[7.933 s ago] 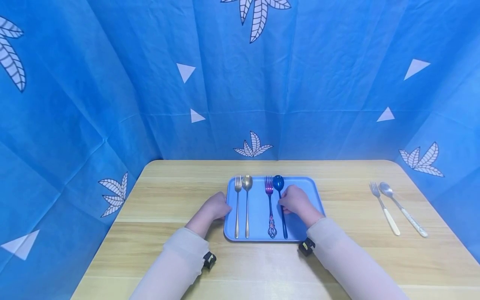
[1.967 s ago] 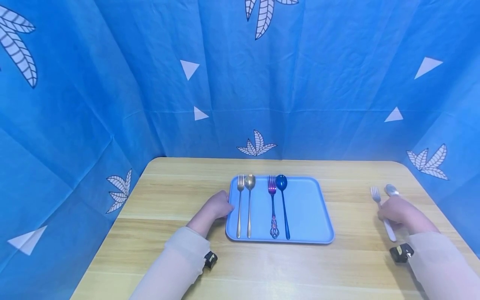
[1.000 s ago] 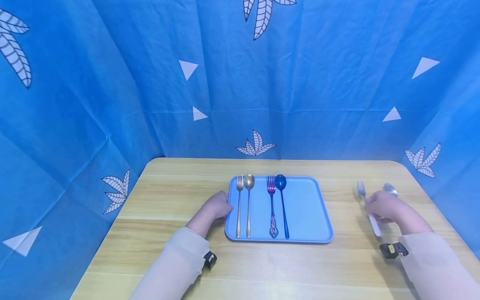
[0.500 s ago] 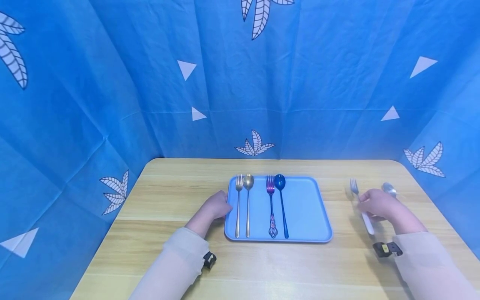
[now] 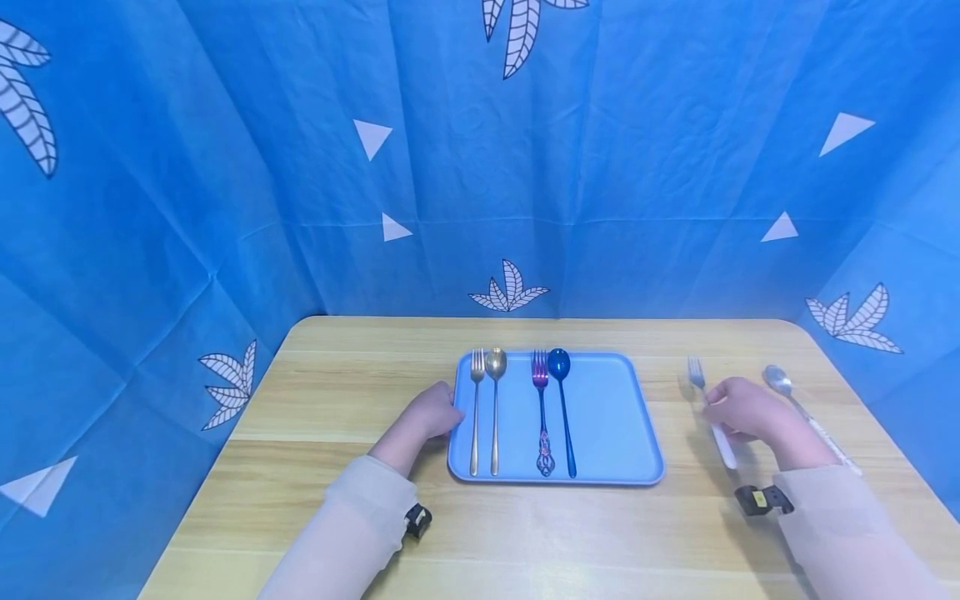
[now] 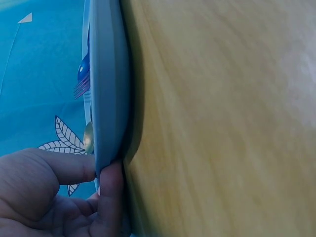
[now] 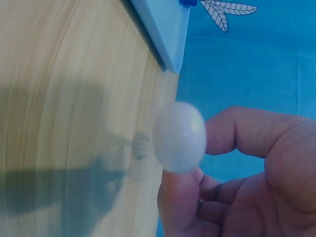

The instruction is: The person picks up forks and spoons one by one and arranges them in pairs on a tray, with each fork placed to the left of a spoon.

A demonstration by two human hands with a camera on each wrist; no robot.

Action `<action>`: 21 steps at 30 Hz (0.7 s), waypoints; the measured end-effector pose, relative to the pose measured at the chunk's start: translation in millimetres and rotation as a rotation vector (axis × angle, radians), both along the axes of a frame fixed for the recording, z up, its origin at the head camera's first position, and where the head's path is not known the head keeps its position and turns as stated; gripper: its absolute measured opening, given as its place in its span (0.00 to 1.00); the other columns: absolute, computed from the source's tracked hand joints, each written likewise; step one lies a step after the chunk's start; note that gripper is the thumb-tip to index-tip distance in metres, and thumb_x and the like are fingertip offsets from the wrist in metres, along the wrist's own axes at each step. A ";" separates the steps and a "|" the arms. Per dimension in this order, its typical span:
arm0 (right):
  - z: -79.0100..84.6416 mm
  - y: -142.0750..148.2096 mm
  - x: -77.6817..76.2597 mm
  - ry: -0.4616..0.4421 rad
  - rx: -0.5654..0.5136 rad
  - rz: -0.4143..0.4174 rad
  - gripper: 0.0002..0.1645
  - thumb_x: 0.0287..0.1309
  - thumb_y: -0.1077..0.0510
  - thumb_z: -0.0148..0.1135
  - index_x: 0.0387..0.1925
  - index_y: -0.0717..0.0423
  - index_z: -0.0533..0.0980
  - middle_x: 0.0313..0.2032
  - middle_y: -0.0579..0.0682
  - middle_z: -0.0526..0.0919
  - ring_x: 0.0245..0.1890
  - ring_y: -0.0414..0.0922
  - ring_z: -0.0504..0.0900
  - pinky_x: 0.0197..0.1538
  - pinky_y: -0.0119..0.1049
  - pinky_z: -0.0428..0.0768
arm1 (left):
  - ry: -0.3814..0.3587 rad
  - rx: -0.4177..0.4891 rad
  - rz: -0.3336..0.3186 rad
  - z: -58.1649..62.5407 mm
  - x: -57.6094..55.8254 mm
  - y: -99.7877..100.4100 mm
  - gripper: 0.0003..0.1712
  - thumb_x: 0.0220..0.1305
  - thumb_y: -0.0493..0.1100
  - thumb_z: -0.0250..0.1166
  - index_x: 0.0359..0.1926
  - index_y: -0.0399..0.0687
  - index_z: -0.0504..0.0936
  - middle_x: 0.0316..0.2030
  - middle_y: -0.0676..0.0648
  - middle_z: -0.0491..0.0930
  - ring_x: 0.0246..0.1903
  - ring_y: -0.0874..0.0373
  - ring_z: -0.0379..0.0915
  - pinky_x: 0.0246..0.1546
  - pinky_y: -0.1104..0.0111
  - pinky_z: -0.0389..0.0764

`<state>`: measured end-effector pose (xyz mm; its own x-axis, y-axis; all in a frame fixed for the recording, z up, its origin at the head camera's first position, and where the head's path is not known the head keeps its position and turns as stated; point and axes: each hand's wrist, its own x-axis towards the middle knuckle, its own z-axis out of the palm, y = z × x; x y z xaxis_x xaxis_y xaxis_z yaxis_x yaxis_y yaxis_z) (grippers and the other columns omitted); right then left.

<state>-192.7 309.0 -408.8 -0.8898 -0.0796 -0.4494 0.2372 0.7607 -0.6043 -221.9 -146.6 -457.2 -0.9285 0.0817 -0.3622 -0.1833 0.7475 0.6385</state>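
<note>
My left hand [image 5: 431, 413] pinches the left rim of the blue tray [image 5: 617, 417]; the left wrist view shows thumb and finger on either side of that rim. Out to the right of the tray, my right hand [image 5: 748, 412] holds a fork with a white handle [image 5: 723, 447], tines pointing away from me. In the right wrist view the rounded end of the white handle [image 7: 179, 137] sits between thumb and fingers, apart from the table. On the tray lie a gold fork [image 5: 476, 417], a gold spoon [image 5: 495, 417], a purple-blue fork [image 5: 542, 408] and a dark blue spoon [image 5: 566, 417].
A silver spoon with a patterned handle [image 5: 778, 380] lies on the wooden table [image 5: 570, 542] to the right, partly behind my right hand. Bare tray surface shows right of the dark blue spoon. A blue patterned cloth [image 5: 465, 150] hangs behind the table.
My right hand has left the tray, gone to the right-hand cutlery, taken hold of the white-handled fork and carried it leftward from the silver spoon. My left hand stays on the rim.
</note>
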 end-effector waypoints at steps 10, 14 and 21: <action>-7.2 -9.5 -4.8 0.024 -0.014 -0.002 0.23 0.63 0.63 0.57 0.52 0.79 0.67 0.29 0.54 0.74 0.28 0.47 0.75 0.35 0.42 0.83 | 0.003 0.007 0.000 -1.8 0.1 -0.1 0.10 0.63 0.34 0.60 0.44 0.36 0.73 0.34 0.42 0.75 0.31 0.50 0.73 0.33 0.62 0.77; -8.0 -14.2 -6.0 0.026 -0.017 0.001 0.24 0.63 0.63 0.57 0.52 0.79 0.67 0.31 0.55 0.75 0.29 0.47 0.77 0.36 0.43 0.83 | -0.003 0.005 0.003 -0.4 0.7 0.9 0.09 0.63 0.34 0.60 0.43 0.36 0.73 0.33 0.42 0.74 0.31 0.50 0.73 0.32 0.62 0.76; -9.4 -23.6 -6.7 0.032 -0.035 0.021 0.24 0.62 0.64 0.56 0.53 0.79 0.66 0.26 0.52 0.73 0.25 0.45 0.74 0.34 0.43 0.82 | -0.009 0.012 0.013 3.4 2.8 1.9 0.10 0.63 0.34 0.60 0.44 0.35 0.73 0.33 0.42 0.74 0.30 0.50 0.72 0.32 0.63 0.76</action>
<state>-199.5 285.4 -418.2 -0.9018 -0.1134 -0.4171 0.2017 0.7431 -0.6380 -219.0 -144.8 -453.9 -0.9264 0.0739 -0.3693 -0.1985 0.7375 0.6455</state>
